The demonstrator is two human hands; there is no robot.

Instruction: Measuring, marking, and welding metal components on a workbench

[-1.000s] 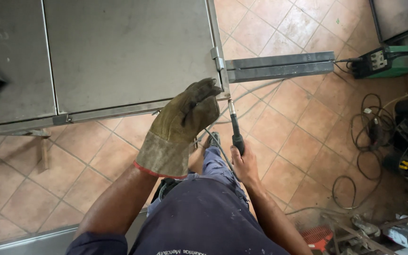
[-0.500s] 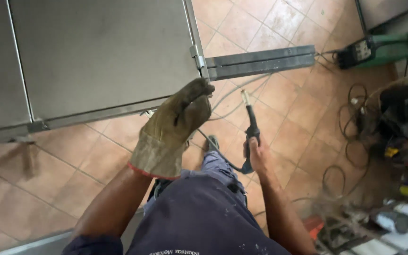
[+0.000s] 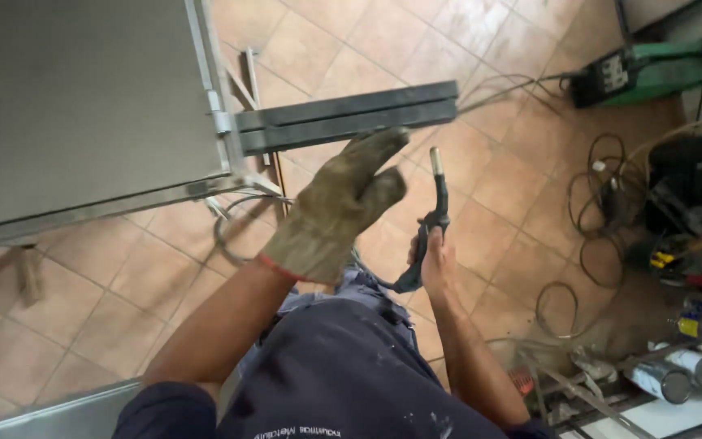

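Observation:
My left hand (image 3: 336, 210) wears a worn leather work glove and reaches up with its fingers spread, the fingertips just under a grey steel profile (image 3: 347, 115) that juts rightward from the corner of a sheet-metal panel (image 3: 83, 97). It holds nothing. My right hand (image 3: 435, 262) is bare and grips the dark handle of a welding torch (image 3: 432, 213), whose metal nozzle points up towards the profile's right end without touching it. The torch's cable runs down behind my leg.
A green welding machine (image 3: 652, 71) stands at the upper right on the terracotta tile floor (image 3: 497, 179). Black cables (image 3: 603, 203) coil beside it. Tools and spray cans (image 3: 676, 374) clutter the lower right. A metal rail (image 3: 58, 410) runs along the bottom left.
The view has shifted, so the panel and profile sit further left. My gloved left hand rose to the profile's underside. My right hand moved right and lifted the torch nozzle.

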